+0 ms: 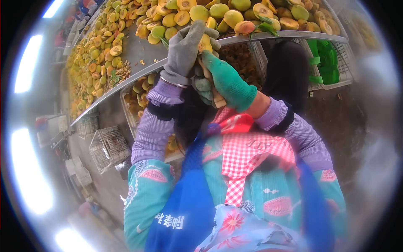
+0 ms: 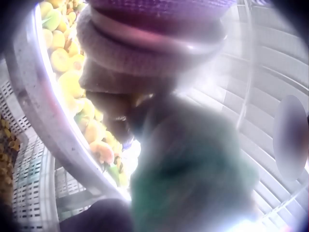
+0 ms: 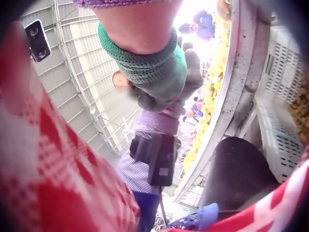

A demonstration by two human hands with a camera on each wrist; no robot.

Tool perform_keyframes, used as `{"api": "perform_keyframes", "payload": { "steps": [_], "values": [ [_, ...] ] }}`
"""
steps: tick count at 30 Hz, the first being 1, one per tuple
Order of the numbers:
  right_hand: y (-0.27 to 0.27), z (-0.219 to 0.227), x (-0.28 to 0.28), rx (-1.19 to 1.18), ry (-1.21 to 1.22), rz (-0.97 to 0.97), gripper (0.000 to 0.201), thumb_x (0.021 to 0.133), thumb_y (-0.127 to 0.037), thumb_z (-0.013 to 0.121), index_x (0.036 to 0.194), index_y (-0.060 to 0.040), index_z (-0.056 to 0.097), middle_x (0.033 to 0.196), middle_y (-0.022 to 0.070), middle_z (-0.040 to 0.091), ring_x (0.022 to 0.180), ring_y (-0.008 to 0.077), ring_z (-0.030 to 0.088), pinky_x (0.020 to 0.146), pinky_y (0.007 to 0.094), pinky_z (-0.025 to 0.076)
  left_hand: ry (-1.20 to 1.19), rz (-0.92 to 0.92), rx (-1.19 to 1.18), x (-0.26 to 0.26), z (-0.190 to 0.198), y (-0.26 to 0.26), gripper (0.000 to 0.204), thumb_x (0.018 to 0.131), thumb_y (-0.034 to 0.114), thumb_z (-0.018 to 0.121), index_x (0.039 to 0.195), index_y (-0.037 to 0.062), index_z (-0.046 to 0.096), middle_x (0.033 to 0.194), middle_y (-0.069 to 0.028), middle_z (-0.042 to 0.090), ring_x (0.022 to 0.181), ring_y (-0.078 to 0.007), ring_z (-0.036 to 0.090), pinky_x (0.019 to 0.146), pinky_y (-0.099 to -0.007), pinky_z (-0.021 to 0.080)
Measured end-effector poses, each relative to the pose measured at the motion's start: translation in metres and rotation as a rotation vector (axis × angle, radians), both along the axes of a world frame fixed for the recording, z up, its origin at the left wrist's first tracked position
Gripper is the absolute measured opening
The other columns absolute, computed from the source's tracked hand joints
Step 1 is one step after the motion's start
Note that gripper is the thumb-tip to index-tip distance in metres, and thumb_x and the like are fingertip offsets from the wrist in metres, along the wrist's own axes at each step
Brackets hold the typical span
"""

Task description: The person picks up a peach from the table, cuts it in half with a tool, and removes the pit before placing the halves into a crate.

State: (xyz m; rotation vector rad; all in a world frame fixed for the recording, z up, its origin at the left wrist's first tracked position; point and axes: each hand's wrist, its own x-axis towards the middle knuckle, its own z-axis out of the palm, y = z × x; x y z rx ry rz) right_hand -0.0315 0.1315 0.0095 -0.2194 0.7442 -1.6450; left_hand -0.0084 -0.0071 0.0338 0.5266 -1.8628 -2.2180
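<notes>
In the head view my left hand, in a grey glove, grips a yellow peach just above the near rim of the metal table. My right hand, in a green glove with grey fingers, meets it from the right and holds a wooden-handled tool. The handle's end sticks out below the fist, while its working end is hidden between the hands. In the left wrist view the green glove is blurred close in front. The right wrist view shows the green cuff with grey fingers beyond it.
Halved and whole peaches heap along the metal table, whose raised rim runs before me. Below it stand a crate of fruit and another of brown pits. A green crate lies right; baskets stand left.
</notes>
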Motion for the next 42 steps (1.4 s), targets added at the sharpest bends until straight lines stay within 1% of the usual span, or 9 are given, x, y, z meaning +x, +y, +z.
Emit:
{"api": "perform_keyframes", "payload": {
  "steps": [3, 7, 11, 14, 21, 23, 26, 37, 42],
  "values": [
    [0.002, -0.005, -0.011, -0.109, -0.268, 0.117, 0.04, 0.101, -0.052, 0.041, 0.088, -0.016, 0.051, 0.058, -0.0042, 0.045, 0.044, 0.0107, 0.042, 0.043, 0.0259, 0.037, 0.07, 0.173, -0.053, -0.001, -0.008, 0.015, 0.046, 0.1, 0.038, 0.05, 0.093, -0.0047, 0.066, 0.075, -0.0139, 0.066, 0.064, -0.0176, 0.063, 0.059, -0.0273, 0.053],
    [0.002, -0.012, -0.016, -0.312, -0.604, 0.221, 0.04, 0.098, -0.053, 0.044, 0.089, -0.0143, 0.05, 0.06, -0.001, 0.048, 0.046, 0.0142, 0.045, 0.044, 0.0319, 0.039, 0.155, -0.097, -0.045, -0.006, -0.007, 0.0, 0.047, 0.102, 0.039, 0.044, 0.091, -0.0025, 0.063, 0.075, -0.0154, 0.065, 0.063, -0.0216, 0.062, 0.058, -0.0324, 0.052],
    [0.002, 0.009, 0.0, -0.056, -0.176, 0.024, 0.04, 0.101, -0.05, 0.039, 0.09, -0.0149, 0.053, 0.058, -0.006, 0.043, 0.047, 0.0118, 0.04, 0.048, 0.0287, 0.037, 0.06, -0.162, -0.032, -0.011, 0.0, -0.002, 0.043, 0.101, 0.038, 0.046, 0.092, -0.0008, 0.063, 0.076, -0.0163, 0.065, 0.065, -0.0221, 0.063, 0.058, -0.033, 0.052],
    [-0.005, -0.007, -0.014, -0.425, -0.618, 0.294, 0.041, 0.102, -0.051, 0.037, 0.088, -0.0157, 0.053, 0.057, -0.0086, 0.04, 0.046, 0.0089, 0.038, 0.045, 0.0274, 0.034, 0.183, -0.02, 0.139, -0.006, -0.011, 0.001, 0.042, 0.1, 0.039, 0.047, 0.094, 0.0001, 0.063, 0.077, -0.0169, 0.065, 0.064, -0.0228, 0.063, 0.056, -0.0345, 0.052],
    [-0.006, -0.011, 0.008, -0.556, -0.573, 0.592, 0.04, 0.103, -0.049, 0.036, 0.088, -0.0161, 0.055, 0.058, -0.008, 0.043, 0.045, 0.0078, 0.038, 0.047, 0.0269, 0.035, 0.147, 0.806, 0.245, 0.057, 0.015, 0.008, 0.04, 0.097, 0.044, 0.052, 0.108, 0.006, 0.06, 0.084, -0.0145, 0.067, 0.076, -0.0262, 0.065, 0.062, -0.0353, 0.054],
    [-0.006, -0.027, 0.004, -0.346, -0.599, 0.467, 0.041, 0.102, -0.051, 0.038, 0.089, -0.0154, 0.054, 0.059, -0.0063, 0.044, 0.045, 0.0082, 0.038, 0.046, 0.0272, 0.035, 0.069, 0.722, 0.293, 0.11, -0.002, -0.049, 0.047, 0.094, 0.045, 0.053, 0.107, 0.0017, 0.065, 0.093, -0.0162, 0.069, 0.086, -0.0264, 0.066, 0.074, -0.0384, 0.055],
    [0.011, -0.082, -0.009, 0.062, -0.6, 0.27, 0.042, 0.098, -0.055, 0.043, 0.091, -0.014, 0.052, 0.059, -0.0038, 0.045, 0.045, 0.0097, 0.04, 0.045, 0.0277, 0.036, -0.718, 0.431, -0.981, 0.151, -0.017, -0.108, 0.048, 0.09, 0.045, 0.057, 0.106, 0.0008, 0.069, 0.101, -0.0161, 0.07, 0.096, -0.0259, 0.067, 0.083, -0.0371, 0.052],
    [0.01, -0.022, -0.014, 0.359, 0.036, -0.197, 0.039, 0.099, -0.051, 0.047, 0.089, -0.0139, 0.054, 0.063, -0.0018, 0.049, 0.05, 0.01, 0.047, 0.044, 0.0246, 0.038, -0.847, -0.117, -1.538, -0.051, -0.046, -0.151, 0.047, 0.084, 0.031, 0.063, 0.121, 0.0029, 0.062, 0.115, -0.0212, 0.066, 0.109, -0.0335, 0.063, 0.087, -0.0401, 0.052],
    [-0.017, -0.024, -0.016, 0.197, 0.598, -0.281, 0.04, 0.102, -0.046, 0.045, 0.089, -0.0088, 0.055, 0.06, -0.0002, 0.05, 0.045, 0.008, 0.044, 0.04, 0.024, 0.035, -0.054, 0.074, 0.067, 0.025, -0.031, -0.116, 0.037, 0.092, 0.022, 0.055, 0.123, 0.0019, 0.057, 0.114, -0.0147, 0.066, 0.102, -0.0239, 0.065, 0.071, -0.0294, 0.052]
  ]
}}
